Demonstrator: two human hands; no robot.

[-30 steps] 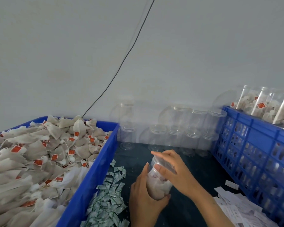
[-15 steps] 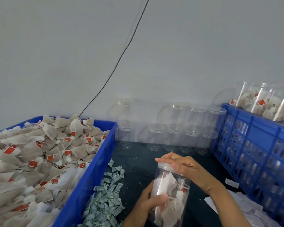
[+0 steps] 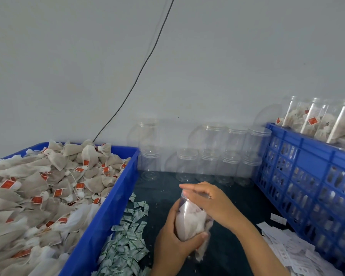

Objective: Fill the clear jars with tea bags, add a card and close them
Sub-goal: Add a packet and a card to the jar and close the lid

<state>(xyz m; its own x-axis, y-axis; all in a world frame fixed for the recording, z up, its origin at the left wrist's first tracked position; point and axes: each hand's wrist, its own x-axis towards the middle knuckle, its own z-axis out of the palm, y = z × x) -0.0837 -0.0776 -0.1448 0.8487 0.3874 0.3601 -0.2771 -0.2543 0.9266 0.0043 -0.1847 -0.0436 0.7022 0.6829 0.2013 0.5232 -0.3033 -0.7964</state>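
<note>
Your left hand [image 3: 172, 239] wraps the lower body of the clear jar [image 3: 193, 220], thumb across the front near the base, fingers curled behind. Your right hand [image 3: 211, 202] is clamped over the jar's top, fingers bent round the lid [image 3: 189, 193] rim, wrist angled down from the right. The jar tilts slightly, top leaning left, held above the dark table [image 3: 237, 198], centre of the work gap.

Edges: blue bin [image 3: 108, 212] wall runs close on your left, heaped with tea bags [image 3: 54, 186] bearing red tags. Blue lattice crate [image 3: 307, 176] walls off the right; filled jars [image 3: 323, 122] stick out of its top. Empty jars [image 3: 207, 156] stacked two high line the wall behind. The open table is a narrow strip between bin and crate. Green-white sachets [image 3: 127, 240] lie scattered just left of your left hand; white cards [image 3: 291, 251] are piled near your right forearm.

The jar looks packed with pale tea bags pressed against the plastic. Motion blur hides whether a card is inside.
</note>
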